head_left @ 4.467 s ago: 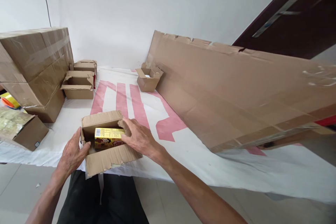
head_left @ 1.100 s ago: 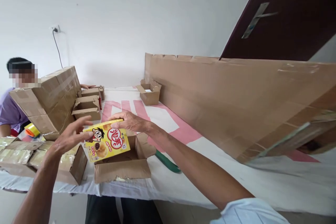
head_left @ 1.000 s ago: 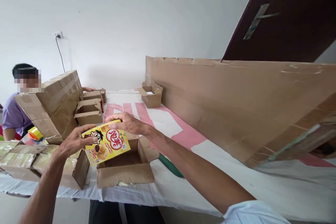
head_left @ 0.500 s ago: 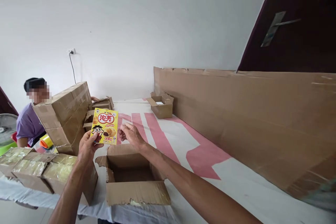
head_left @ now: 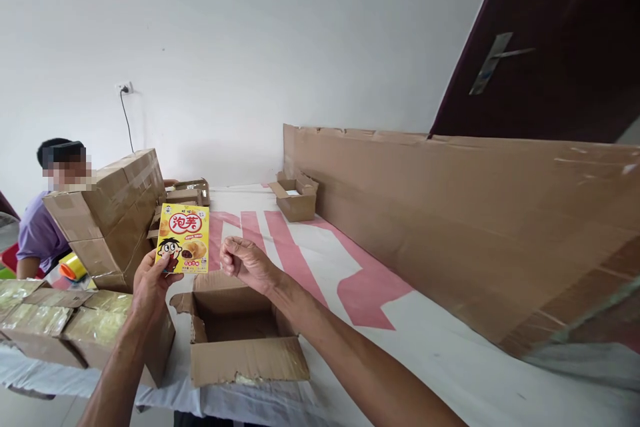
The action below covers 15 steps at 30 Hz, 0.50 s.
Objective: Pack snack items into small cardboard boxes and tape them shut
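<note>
A yellow snack box (head_left: 183, 238) with a cartoon figure and pictured cream puffs is held upright, its printed front facing me. My left hand (head_left: 151, 278) grips it by the lower left corner, thumb across the front. Just right of the box, apart from it, my right hand (head_left: 249, 263) is closed with the fingers curled in; whether anything is inside them is hidden. Below both hands stands an open cardboard carton (head_left: 250, 360), its flaps folded out and its visible inside dark. My right forearm passes over its right edge.
Taped cartons (head_left: 120, 340) line the table's left front, with a taller carton stack (head_left: 107, 213) behind. A person (head_left: 43, 230) sits beyond it. A small open carton (head_left: 300, 207) stands at the back, near a long cardboard panel (head_left: 450, 227). Pink shapes mark the white table cover (head_left: 345, 360).
The view has swung slightly right, so everything sits further left. My right hand has drawn a little away from the snack box and its fingers look more curled. My left hand keeps its hold.
</note>
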### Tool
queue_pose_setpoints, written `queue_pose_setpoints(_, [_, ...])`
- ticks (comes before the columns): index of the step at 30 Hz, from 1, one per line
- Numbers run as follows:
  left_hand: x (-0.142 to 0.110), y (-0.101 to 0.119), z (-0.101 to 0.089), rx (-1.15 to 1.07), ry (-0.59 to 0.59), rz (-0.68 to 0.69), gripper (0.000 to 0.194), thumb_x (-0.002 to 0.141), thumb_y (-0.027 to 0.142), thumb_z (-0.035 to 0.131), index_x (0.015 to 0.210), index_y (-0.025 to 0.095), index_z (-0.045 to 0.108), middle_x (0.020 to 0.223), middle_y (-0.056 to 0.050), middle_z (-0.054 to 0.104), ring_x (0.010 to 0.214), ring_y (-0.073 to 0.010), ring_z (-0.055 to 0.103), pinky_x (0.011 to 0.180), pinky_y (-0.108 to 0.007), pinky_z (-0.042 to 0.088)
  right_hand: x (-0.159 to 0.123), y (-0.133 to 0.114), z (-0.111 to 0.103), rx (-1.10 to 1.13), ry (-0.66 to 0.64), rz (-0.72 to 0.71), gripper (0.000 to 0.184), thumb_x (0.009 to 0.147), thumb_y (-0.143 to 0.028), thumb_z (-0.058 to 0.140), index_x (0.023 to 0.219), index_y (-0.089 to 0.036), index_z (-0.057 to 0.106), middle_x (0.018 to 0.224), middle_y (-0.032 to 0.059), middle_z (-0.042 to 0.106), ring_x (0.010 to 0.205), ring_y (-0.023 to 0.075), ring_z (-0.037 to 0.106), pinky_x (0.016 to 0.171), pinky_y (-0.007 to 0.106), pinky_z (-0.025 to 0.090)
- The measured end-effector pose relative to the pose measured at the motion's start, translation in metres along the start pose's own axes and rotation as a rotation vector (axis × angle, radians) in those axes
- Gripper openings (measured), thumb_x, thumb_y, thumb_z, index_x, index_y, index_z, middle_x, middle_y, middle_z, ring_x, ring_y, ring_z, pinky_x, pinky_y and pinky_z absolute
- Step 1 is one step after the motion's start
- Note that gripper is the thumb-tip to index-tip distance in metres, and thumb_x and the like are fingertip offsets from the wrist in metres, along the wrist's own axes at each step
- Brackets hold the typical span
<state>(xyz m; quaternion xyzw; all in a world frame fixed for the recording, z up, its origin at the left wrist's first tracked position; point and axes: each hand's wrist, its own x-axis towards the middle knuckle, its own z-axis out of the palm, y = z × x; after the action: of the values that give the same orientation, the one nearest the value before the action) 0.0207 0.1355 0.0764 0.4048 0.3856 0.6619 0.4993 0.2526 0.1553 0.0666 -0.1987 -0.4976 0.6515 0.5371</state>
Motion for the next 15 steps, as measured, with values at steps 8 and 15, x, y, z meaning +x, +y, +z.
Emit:
queue_pose_setpoints(8, [-0.0063,0.0005,0.0059,0.011,-0.038,-0.015,0.047,0.068,0.04,0.096,0.096,0.017,0.066,0.089,-0.001,0.073,0.075,-0.0136,0.07,0.059,-0.024,0.067,0.0056,0.0082,-0.0065,-0.102,0.123,-0.041,0.058,0.071,-0.073,0.087,0.069,-0.02,0.064,0.061,-0.0038,0.06,0.051,0.0089,0.049,0.054,0.026,0.044])
queue_pose_setpoints(15, [-0.0078,0.0036,0.0066,0.002,-0.03,-0.023,0.05,0.065,0.04,0.098,0.097,0.017,0.067,0.09,-0.001,0.074,0.074,-0.0137,0.069,0.058,-0.024,0.068,0.0012,0.0108,-0.0095,-0.229,0.168,-0.051,0.05,0.064,-0.062,0.094,0.072,-0.017,0.073,0.072,0.0034,0.073,0.061,0.0128,0.061,0.063,0.031,0.054])
